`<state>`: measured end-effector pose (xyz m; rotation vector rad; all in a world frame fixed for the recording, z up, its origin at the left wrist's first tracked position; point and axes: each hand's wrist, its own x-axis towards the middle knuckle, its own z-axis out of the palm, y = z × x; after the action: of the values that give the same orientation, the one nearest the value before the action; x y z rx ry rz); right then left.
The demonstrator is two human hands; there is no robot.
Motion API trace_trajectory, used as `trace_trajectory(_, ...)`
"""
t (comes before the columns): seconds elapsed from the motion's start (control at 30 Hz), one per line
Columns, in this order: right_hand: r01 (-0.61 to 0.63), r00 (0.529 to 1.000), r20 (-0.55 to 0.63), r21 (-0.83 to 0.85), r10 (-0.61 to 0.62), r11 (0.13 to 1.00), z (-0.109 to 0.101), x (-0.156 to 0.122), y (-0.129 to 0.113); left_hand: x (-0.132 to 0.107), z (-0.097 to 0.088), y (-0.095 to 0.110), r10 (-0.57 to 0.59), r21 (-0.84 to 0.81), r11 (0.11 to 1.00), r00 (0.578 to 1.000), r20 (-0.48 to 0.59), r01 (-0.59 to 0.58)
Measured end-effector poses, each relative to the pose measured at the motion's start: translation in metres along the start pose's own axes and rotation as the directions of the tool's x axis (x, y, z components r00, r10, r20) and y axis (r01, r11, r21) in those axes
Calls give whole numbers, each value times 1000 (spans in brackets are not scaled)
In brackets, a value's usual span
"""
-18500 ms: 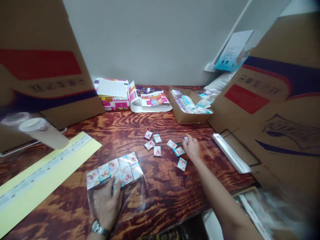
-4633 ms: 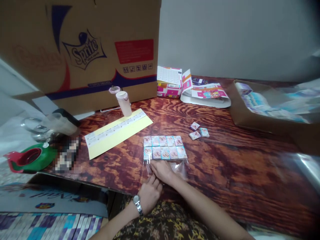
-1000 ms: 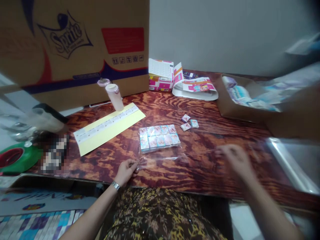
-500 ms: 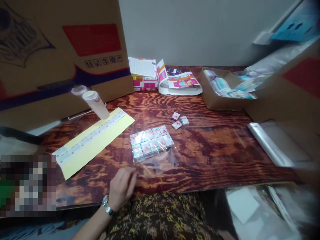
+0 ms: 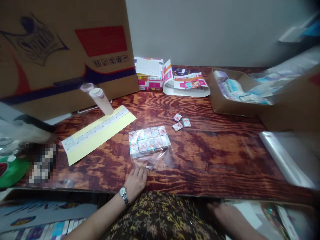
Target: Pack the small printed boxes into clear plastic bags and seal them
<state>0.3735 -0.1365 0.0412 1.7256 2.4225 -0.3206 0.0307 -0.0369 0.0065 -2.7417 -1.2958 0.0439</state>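
A clear plastic bag [image 5: 155, 159] lies on the wooden table [image 5: 215, 156], filled with two rows of small colourful boxes [image 5: 148, 140]. My left hand [image 5: 136, 181], with a wristwatch, rests at the table's front edge, fingers curled at the bag's open end. My right forearm [image 5: 232, 220] is low beside my lap, below the table edge; its fingers are out of sight. Three loose small boxes [image 5: 181, 121] lie beyond the bag.
A yellow sheet with a white strip [image 5: 97, 131] lies at left beside a tilted pale cup [image 5: 101, 101]. Big cardboard boxes [image 5: 62, 50] stand at left and right. A carton of small packs [image 5: 233, 93], printed papers [image 5: 186, 83], clear film [image 5: 285, 156] and a green tape dispenser [image 5: 10, 170].
My right hand has dropped from above the table to below its edge at the right. My left hand has stayed at the bag's open end. The view has swung a little.
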Motion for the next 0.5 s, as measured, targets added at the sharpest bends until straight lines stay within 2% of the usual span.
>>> trace_trajectory(0.07, 98, 995, 19, 43, -99, 994, -30, 31, 14, 3, 0, 6, -35, 43, 998, 999, 0, 35)
trace_trajectory(0.1, 155, 988, -15, 62, -154, 986, -43, 48, 14, 4, -2, 7, -53, 59, 997, 999, 0, 53)
trace_trajectory(0.17, 287, 949, -147, 34, -279, 957, -62, 81, 0, 7, -7, 6, -86, 70, 994, 996, 7, 85)
trace_trajectory(0.2, 355, 910, -224, -10, -348, 935, -65, 95, -11, 8, -11, 4, -98, 62, 993, 995, 16, 97)
trace_trajectory(0.27, 445, 827, -332, -107, -453, 889, -58, 119, -39, 8, -17, 1, -123, 31, 992, 992, 40, 121)
trace_trajectory(0.3, 461, 803, -351, -145, -481, 876, -51, 129, -52, 7, -19, 1, -129, 16, 992, 990, 49, 129)
trace_trajectory(0.4, 467, 783, -344, -224, -518, 855, -25, 147, -78, 5, -19, 2, -121, 20, 993, 992, 42, 120)
trace_trajectory(0.5, 486, 776, -321, -243, -542, 840, -13, 154, -82, 5, -12, 9, -97, 84, 992, 995, 27, 95)
